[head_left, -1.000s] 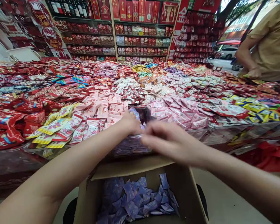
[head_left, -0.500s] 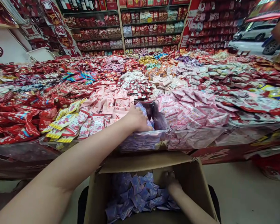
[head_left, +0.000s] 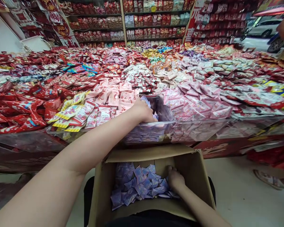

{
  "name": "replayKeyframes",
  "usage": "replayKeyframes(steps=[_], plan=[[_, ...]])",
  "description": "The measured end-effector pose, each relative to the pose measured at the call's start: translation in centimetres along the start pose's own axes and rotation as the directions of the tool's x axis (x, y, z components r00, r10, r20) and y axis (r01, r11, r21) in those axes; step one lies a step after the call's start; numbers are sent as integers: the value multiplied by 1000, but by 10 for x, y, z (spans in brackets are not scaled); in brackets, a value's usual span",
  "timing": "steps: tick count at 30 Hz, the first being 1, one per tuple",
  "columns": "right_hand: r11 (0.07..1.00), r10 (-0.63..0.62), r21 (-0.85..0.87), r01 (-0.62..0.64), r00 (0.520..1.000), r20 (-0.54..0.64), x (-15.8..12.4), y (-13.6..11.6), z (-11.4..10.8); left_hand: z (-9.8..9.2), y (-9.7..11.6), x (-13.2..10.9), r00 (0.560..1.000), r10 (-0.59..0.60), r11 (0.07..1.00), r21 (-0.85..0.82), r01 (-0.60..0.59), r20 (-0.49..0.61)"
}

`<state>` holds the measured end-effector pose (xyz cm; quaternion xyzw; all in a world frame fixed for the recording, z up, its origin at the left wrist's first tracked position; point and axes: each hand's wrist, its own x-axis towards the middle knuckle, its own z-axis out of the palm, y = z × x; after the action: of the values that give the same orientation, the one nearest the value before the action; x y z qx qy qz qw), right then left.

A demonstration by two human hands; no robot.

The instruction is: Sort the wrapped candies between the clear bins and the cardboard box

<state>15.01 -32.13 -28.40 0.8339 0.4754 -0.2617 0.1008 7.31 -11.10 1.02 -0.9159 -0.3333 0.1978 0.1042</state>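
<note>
My left hand (head_left: 144, 110) reaches into a clear plastic bin (head_left: 167, 117) at the front of the display. Its fingers are curled around small purple candy packets (head_left: 145, 101), and more packets lie flat in a stack beneath, seen through the bin's front wall. Down in an open cardboard box (head_left: 153, 154), my right hand (head_left: 176, 179) is closed at the right edge of a pile of purple candy packets (head_left: 142, 183). Its fingers are curled, and whatever may be inside them is hidden.
Pink packets (head_left: 201, 105) fill the bin to the right; Hello Kitty packets (head_left: 85, 113) and red packets (head_left: 21, 110) lie left. Stocked shelves (head_left: 153, 20) stand behind. Another person's foot (head_left: 271, 179) is on the floor at right.
The view has tilted down, so the display sits higher and more of the box shows. My left hand stays in the bin. My right hand remains beside the packets, its fingers now clearer.
</note>
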Motion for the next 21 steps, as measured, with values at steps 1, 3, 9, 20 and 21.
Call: replayKeyframes(steps=[1,3,9,20,21], plan=[[999,8,40,-8,1000,-12,0,2,-4,0,0,0,1000,0,1000,6,0,2],[990,30,139,-25,999,-34,-2,6,-15,0,0,0,1000,3,1000,10,-3,17],[528,-282,845,78,955,88,-45,21,-72,1,0,4,1000,9,1000,-2,-9,4],[-177,-353,982,-60,936,-7,-107,-5,-135,2,-1,7,1000,11,1000,-2,-11,2],[-177,-333,984,-34,943,-27,-106,-6,-137,2,0,6,1000,11,1000,1,-11,1]])
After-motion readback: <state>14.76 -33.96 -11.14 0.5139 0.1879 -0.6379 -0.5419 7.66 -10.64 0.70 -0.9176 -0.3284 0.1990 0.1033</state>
